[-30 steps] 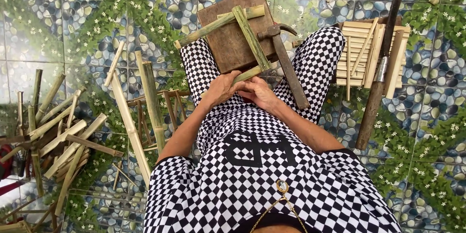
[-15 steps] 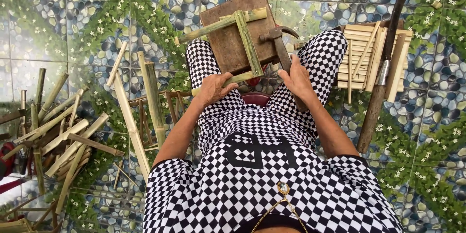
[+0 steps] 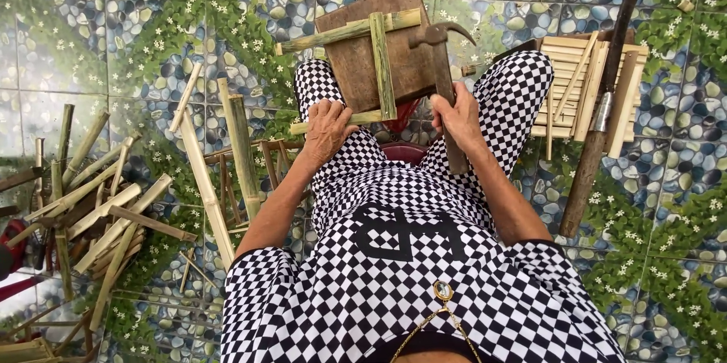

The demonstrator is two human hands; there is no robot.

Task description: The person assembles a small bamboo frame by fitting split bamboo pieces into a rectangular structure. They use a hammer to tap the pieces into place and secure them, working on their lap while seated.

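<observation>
I sit in black-and-white checkered clothes with a brown wooden board (image 3: 362,60) between my knees. On it lies a frame of green bamboo strips (image 3: 382,68): two long pieces joined by a crosspiece. My left hand (image 3: 327,130) rests on the near bamboo strip, pressing it to the board. My right hand (image 3: 457,117) grips the wooden handle of a claw hammer (image 3: 439,52), whose head sits over the board's right edge beside the crosspiece.
A pile of cut bamboo sticks (image 3: 91,204) lies on the tiled floor at left, with long strips (image 3: 204,174) nearer my left arm. At right stands a slatted bamboo piece (image 3: 579,90) with a long-handled machete (image 3: 602,105) across it.
My hands left my lap and moved apart. The left one went to the near bamboo strip; the right one took hold of the hammer handle.
</observation>
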